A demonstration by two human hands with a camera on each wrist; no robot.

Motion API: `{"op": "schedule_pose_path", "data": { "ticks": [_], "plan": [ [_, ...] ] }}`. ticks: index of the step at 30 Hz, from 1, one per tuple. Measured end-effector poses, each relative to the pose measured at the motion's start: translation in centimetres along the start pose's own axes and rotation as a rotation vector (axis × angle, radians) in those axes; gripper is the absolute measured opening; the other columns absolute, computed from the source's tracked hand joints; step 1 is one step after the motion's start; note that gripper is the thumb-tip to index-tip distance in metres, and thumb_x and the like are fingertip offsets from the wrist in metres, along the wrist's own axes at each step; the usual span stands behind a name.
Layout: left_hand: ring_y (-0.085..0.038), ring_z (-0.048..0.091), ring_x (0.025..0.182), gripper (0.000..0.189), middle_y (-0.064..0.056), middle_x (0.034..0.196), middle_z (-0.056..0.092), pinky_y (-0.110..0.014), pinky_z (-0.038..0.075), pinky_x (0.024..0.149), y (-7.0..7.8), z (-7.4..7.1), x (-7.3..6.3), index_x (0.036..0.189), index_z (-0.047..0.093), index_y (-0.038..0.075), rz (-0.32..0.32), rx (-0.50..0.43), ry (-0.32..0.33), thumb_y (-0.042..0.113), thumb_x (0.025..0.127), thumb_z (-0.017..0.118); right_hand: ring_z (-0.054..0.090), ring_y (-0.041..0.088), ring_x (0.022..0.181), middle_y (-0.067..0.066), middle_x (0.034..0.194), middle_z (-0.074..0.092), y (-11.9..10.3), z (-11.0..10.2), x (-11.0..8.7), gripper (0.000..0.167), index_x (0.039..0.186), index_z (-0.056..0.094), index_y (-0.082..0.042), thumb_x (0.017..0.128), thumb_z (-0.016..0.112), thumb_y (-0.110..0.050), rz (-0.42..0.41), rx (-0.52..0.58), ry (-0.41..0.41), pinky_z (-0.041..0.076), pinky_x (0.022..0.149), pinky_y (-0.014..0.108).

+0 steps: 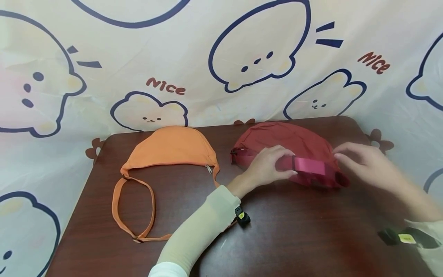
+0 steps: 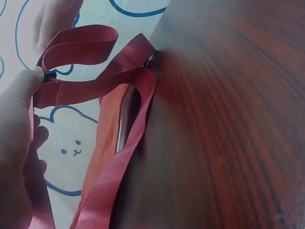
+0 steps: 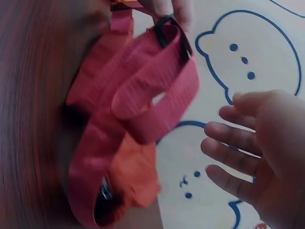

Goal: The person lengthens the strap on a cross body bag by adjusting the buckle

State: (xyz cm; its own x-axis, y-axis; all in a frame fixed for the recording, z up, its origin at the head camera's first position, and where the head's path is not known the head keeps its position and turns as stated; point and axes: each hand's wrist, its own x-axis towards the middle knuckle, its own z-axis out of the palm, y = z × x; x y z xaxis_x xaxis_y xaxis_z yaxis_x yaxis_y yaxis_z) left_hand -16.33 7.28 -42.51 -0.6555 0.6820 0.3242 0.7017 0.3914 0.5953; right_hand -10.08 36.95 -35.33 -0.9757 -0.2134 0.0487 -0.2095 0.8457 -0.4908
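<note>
Two hands on my feed. Left hand (image 1: 264, 166): pinches red strap (image 1: 311, 166) at black slider (image 3: 163, 34). Right hand (image 1: 368, 167): fingers loosely bent, holding nothing, apart from strap, nearer bag's right end. Strap's folded length points rightward, from left hand toward right. Red bag (image 1: 287, 137): just beyond strap, long axis left to right. Orange bag (image 1: 173, 148): farther left, on brown table (image 1: 287, 242).

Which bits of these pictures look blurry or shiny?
Head view: the right hand and its sleeve look smeared, and the dark tabletop carries soft glare; left wrist view: a greyish sheen veils part of the tabletop; right wrist view: the tabletop is blurred, but the red strap shows its ribbed weave.
</note>
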Motion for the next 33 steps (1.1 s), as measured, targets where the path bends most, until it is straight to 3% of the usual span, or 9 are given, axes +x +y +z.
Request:
{"op": "schedule_pose_path", "data": {
  "ticks": [4,7,13,18,22,28,33],
  "plan": [
    [-0.004,0.058,0.117,0.049,0.007,0.124,0.065,-0.029,0.039,0.108,0.2,0.0,0.0,0.130,0.066,0.020,-0.002,0.012,-0.001,0.044,0.089,0.078,0.064,0.019,0.097,0.001,0.108,0.072,0.0,1.5,1.5,0.019,0.116,0.072,-0.020,0.097,0.072,-0.022,-0.044,0.009,-0.061,0.052,0.080,0.019],
    [-0.004,0.057,0.117,0.050,0.008,0.125,0.064,-0.030,0.039,0.108,0.4,0.0,0.1,0.131,0.065,0.021,-0.017,0.009,-0.010,0.044,0.089,0.079,0.066,0.019,0.099,0.000,0.109,0.072,0.5,2.5,2.2,0.024,0.119,0.070,-0.017,0.095,0.074,-0.017,-0.074,0.071,-0.152,0.055,0.080,0.022],
    [-0.006,0.056,0.119,0.051,0.007,0.127,0.064,-0.031,0.039,0.109,0.7,0.1,0.2,0.132,0.064,0.021,-0.024,0.003,-0.046,0.044,0.089,0.077,0.065,0.015,0.100,-0.007,0.110,0.071,1.6,4.0,2.3,0.028,0.123,0.068,-0.020,0.096,0.073,-0.022,-0.138,0.191,-0.280,0.056,0.081,0.025],
    [-0.006,0.055,0.119,0.050,0.007,0.128,0.064,-0.032,0.039,0.109,0.9,0.1,0.2,0.132,0.064,0.021,-0.031,-0.004,-0.052,0.044,0.090,0.077,0.066,0.014,0.099,-0.003,0.113,0.071,1.9,4.8,2.3,0.035,0.129,0.064,-0.017,0.096,0.072,-0.022,-0.120,0.239,-0.327,0.056,0.081,0.025],
    [-0.006,0.056,0.119,0.050,0.006,0.128,0.064,-0.031,0.039,0.109,0.8,0.0,0.1,0.133,0.064,0.021,-0.027,-0.010,-0.049,0.043,0.090,0.077,0.066,0.013,0.090,-0.006,0.104,0.071,2.1,5.5,2.2,0.030,0.126,0.066,-0.015,0.096,0.072,-0.015,-0.126,0.222,-0.337,0.056,0.080,0.026],
    [-0.006,0.056,0.118,0.049,0.006,0.127,0.064,-0.030,0.039,0.108,0.7,0.0,0.1,0.132,0.064,0.020,-0.019,-0.008,-0.041,0.042,0.090,0.077,0.063,0.011,0.078,-0.013,0.086,0.069,2.4,5.9,2.3,0.019,0.109,0.071,-0.022,0.095,0.072,-0.010,-0.173,0.168,-0.287,0.056,0.075,0.027],
    [-0.006,0.056,0.118,0.049,0.007,0.127,0.063,-0.030,0.040,0.108,0.7,-0.1,0.1,0.132,0.064,0.020,-0.022,0.001,-0.043,0.043,0.090,0.077,0.062,0.011,0.079,-0.013,0.084,0.066,2.2,5.3,2.2,0.014,0.103,0.069,-0.022,0.096,0.070,-0.010,-0.129,0.132,-0.244,0.054,0.074,0.028]
  ]
}}
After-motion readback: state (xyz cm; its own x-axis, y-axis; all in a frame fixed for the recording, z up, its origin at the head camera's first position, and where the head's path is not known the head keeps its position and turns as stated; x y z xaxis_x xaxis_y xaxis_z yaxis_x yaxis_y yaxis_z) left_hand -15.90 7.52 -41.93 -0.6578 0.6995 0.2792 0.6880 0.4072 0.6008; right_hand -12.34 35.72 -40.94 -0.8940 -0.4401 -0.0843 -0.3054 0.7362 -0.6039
